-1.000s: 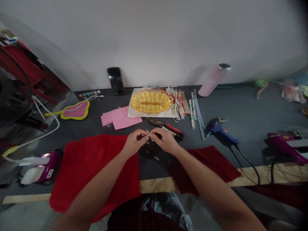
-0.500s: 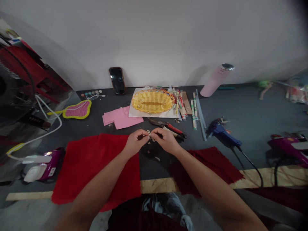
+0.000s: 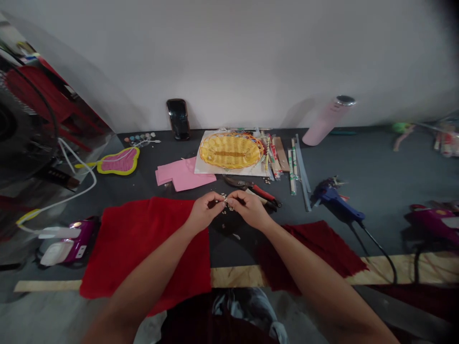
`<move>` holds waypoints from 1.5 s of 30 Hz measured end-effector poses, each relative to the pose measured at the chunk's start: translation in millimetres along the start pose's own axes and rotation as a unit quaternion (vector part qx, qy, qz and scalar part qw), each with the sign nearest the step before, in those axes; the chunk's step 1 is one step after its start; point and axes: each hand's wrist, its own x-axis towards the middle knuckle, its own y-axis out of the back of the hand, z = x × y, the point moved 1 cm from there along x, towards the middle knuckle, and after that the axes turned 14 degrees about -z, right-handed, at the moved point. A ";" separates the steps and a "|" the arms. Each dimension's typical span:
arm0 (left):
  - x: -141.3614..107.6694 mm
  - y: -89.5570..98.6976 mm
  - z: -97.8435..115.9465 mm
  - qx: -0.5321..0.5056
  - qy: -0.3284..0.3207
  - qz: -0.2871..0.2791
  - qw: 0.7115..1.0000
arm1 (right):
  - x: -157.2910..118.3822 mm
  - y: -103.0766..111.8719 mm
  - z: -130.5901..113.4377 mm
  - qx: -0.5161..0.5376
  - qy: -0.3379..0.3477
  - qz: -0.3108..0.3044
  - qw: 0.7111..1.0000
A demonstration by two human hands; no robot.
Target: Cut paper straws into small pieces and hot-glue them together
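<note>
My left hand (image 3: 205, 211) and my right hand (image 3: 250, 208) meet fingertip to fingertip above the dark table. Both pinch at a tiny pale piece (image 3: 225, 201), too small to name. Several small pale bits (image 3: 224, 210) lie scattered around and beneath the fingertips. Beyond my right hand are red-handled pliers (image 3: 263, 192). A red cloth (image 3: 143, 243) lies under my left forearm, and a darker red cloth (image 3: 321, 243) is by my right forearm.
A yellow wicker basket (image 3: 231, 152) sits on a white sheet, beside pink paper (image 3: 186, 176) and wrapped sticks (image 3: 293, 165). A phone (image 3: 178, 119) and pink bottle (image 3: 328, 122) lean against the wall. A blue glue gun (image 3: 337, 199) lies right, its cord crossing the edge.
The whole view has shifted slightly, so most table items appear a little farther right. My hands keep the same pinched pose, fingertips together.
</note>
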 end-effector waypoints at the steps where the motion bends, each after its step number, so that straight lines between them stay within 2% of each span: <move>1: -0.1 -0.1 0.2 0.002 0.000 -0.001 1.000 | 0.3 -0.2 0.8 0.009 -0.003 -0.004 1.000; 14: 0.8 -0.2 0.1 0.004 0.039 -0.002 0.999 | 1.3 -0.4 3.0 0.060 -0.010 -0.023 0.998; 28: 0.2 -0.5 -1.4 -0.050 0.032 -0.010 0.998 | 0.6 -0.1 3.9 0.019 0.007 -0.001 1.000; 45: -0.2 0.2 -1.4 -0.041 0.017 -0.012 0.999 | 1.0 0.5 2.5 0.011 0.005 -0.001 1.000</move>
